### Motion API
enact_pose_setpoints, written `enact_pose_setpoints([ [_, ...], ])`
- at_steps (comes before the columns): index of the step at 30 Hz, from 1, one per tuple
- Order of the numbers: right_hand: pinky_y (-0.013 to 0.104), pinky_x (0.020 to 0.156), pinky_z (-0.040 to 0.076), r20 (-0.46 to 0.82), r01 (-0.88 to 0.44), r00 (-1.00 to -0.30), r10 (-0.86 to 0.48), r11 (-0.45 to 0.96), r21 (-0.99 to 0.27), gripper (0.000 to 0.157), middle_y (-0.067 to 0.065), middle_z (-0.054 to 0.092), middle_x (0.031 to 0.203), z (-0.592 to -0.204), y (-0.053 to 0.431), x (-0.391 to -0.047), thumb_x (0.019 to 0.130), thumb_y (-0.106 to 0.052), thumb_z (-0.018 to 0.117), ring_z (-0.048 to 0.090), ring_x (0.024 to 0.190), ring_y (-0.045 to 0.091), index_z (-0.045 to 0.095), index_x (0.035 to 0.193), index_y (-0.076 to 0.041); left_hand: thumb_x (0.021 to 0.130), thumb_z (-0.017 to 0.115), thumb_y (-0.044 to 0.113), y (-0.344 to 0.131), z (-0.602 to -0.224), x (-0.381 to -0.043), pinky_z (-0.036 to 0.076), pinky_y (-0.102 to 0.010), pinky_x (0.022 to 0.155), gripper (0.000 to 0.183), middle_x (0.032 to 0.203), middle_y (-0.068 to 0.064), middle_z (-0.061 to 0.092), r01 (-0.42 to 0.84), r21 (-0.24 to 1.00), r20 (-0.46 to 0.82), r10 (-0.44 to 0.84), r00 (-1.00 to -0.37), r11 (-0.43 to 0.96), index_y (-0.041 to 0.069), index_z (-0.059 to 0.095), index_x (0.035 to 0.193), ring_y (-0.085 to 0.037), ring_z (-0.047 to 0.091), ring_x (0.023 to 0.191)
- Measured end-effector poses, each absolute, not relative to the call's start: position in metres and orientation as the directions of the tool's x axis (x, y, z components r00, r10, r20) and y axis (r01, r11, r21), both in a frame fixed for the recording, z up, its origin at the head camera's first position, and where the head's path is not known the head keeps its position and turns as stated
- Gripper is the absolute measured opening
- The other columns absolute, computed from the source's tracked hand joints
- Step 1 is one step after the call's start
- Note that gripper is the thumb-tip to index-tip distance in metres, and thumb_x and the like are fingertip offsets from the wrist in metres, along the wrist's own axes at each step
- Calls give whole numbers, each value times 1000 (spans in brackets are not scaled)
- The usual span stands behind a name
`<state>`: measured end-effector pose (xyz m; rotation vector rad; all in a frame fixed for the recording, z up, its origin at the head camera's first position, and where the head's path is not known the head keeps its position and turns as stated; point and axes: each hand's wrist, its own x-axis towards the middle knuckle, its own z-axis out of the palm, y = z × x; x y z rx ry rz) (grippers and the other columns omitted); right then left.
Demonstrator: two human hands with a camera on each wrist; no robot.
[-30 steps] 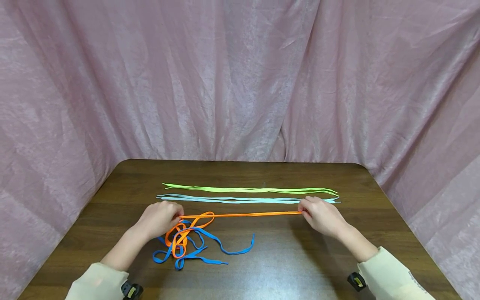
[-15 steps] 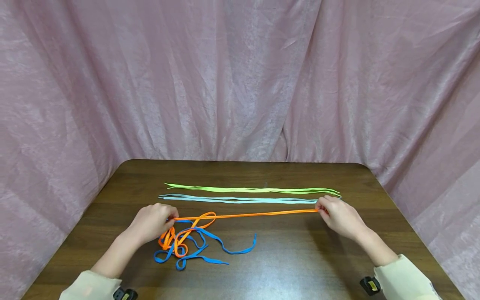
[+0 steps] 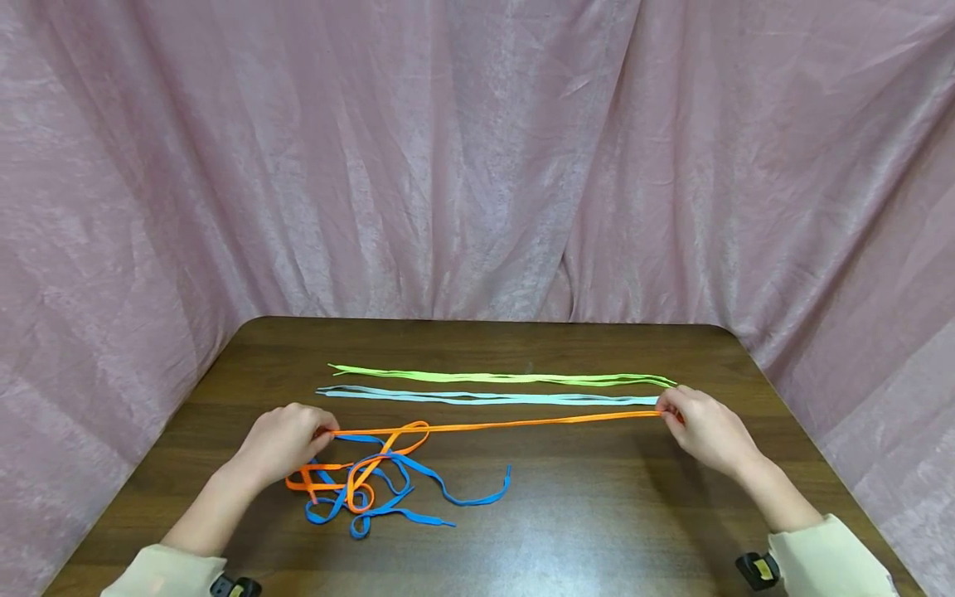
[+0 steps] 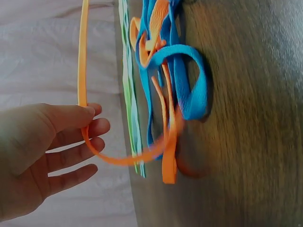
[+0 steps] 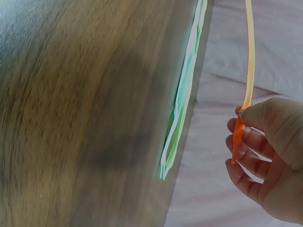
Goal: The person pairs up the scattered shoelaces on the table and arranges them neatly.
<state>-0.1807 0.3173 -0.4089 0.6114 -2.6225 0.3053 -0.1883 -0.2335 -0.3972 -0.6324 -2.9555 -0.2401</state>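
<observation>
An orange shoelace [image 3: 492, 425] stretches almost straight between my two hands, above the table. My left hand [image 3: 287, 439] pinches it between thumb and forefinger; in the left wrist view the lace [image 4: 82, 56] runs up from the pinch and its slack curves down to the pile. My right hand [image 3: 705, 431] pinches the other end, and the lace's tip [image 5: 236, 137] hangs past the thumb in the right wrist view. Below my left hand the rest of the orange lace lies looped over a tangled blue shoelace [image 3: 477, 501].
Farther back on the brown wooden table [image 3: 567, 514] lie a yellow-green shoelace [image 3: 477, 378] and a light blue shoelace [image 3: 477, 399], both laid out lengthwise and side by side. A pink curtain [image 3: 477, 166] hangs behind the table.
My right hand has moved right and my left hand left, so the straight stretch of orange shoelace is longer. The orange loops near my left hand have shifted and spread leftward.
</observation>
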Motion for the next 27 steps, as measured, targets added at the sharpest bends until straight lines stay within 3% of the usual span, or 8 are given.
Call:
enact_pose_setpoints([
  [7, 23, 49, 35, 453, -444, -819, -353, 890, -109, 19, -10, 51, 69, -410, 329, -182, 71, 2, 67, 42, 57, 4, 59, 78, -13, 77, 71, 14, -249, -403, -195, 39, -30, 48, 6, 70, 9, 60, 386, 124, 139, 369, -919, 914, 16, 70, 82, -8, 46, 57],
  [15, 23, 49, 34, 447, -410, -835, -320, 904, -118, 17, -10, 49, 69, -411, 342, -182, 72, 1, 67, 41, 58, 3, 60, 79, -12, 78, 70, 15, -266, -409, -200, 47, -43, 54, 5, 78, 2, 66, 375, 104, 191, 351, -916, 921, 14, 71, 83, -21, 62, 68],
  [27, 26, 51, 37, 454, -411, -834, -313, 902, -133, 19, -5, 53, 71, -425, 354, -190, 68, 5, 65, 45, 60, 7, 58, 77, -11, 80, 63, 5, -276, -417, -214, 46, -42, 52, 13, 80, 1, 67, 372, 117, 203, 345, -916, 921, 13, 72, 87, -21, 62, 67],
])
